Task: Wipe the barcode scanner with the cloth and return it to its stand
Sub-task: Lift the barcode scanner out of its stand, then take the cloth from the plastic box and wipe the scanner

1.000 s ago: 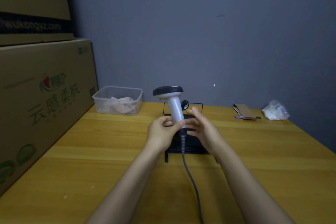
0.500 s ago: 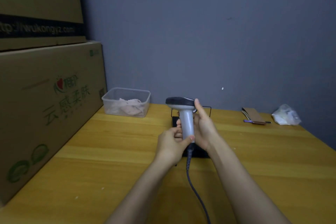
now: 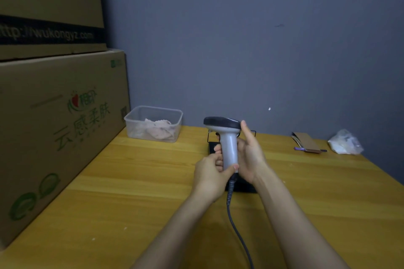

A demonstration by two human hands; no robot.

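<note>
A grey barcode scanner with a dark head stands upright above the table, its cable trailing toward me. My left hand grips the lower handle. My right hand presses against the handle's right side, forefinger stretched up to the dark head. Behind and under the hands lies the black stand, mostly hidden. A pale pink cloth lies crumpled in a clear plastic tub at the back left.
Stacked cardboard boxes wall off the left side of the wooden table. A brown card sleeve with a pen and a crumpled plastic bag lie at the back right, by the grey wall.
My right hand has closed in against the scanner handle, its forefinger reaching the head. My left hand keeps its grip. The view has shifted a little to the left and up.
</note>
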